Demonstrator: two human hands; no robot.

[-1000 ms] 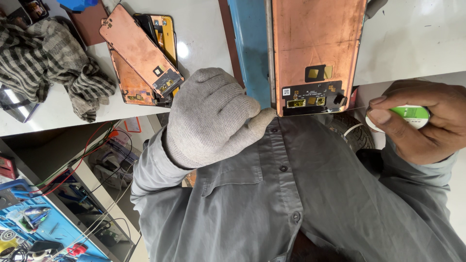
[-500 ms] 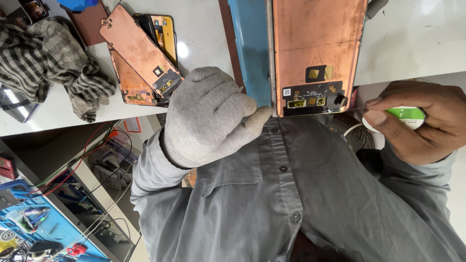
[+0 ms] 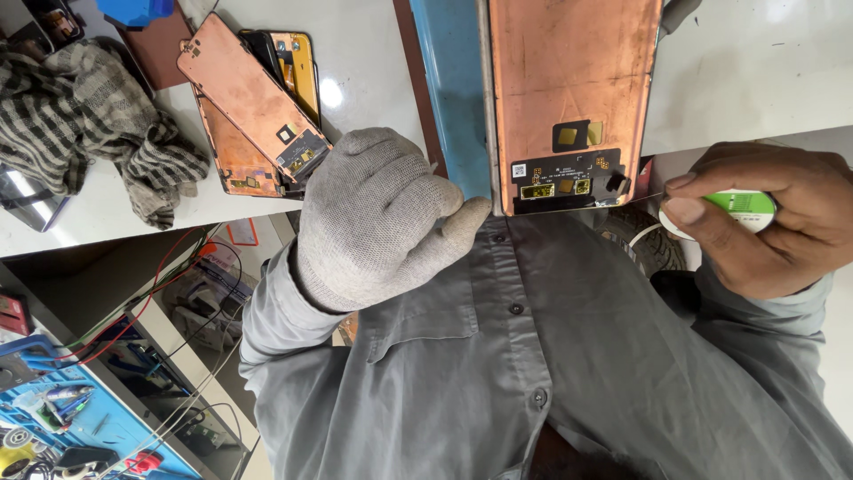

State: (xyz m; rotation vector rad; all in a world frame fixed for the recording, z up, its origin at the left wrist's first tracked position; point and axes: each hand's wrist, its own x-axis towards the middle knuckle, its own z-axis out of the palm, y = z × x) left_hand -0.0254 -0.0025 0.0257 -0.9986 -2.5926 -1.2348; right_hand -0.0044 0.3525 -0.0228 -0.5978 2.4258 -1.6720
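A copper-backed phone display panel [image 3: 573, 98] lies on a blue mat [image 3: 451, 89] at the white worktop's [image 3: 755, 80] near edge. The gloved left hand [image 3: 378, 218] rests curled beside its lower corner, thumb touching the panel's edge. The bare right hand [image 3: 769, 218] pinches a small green-and-white spool [image 3: 745, 209], fingers clamped. More copper panels [image 3: 253, 111] and a striped cloth [image 3: 89, 124] lie further left.

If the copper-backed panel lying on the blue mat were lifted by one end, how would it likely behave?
The copper-backed panel looks thin and flat, so it is probably light and may flex slightly. Its small flex connector at the near edge seems fragile and apt to snag. The smooth back could slip on the blue mat; the gloved left hand rests near its corner.
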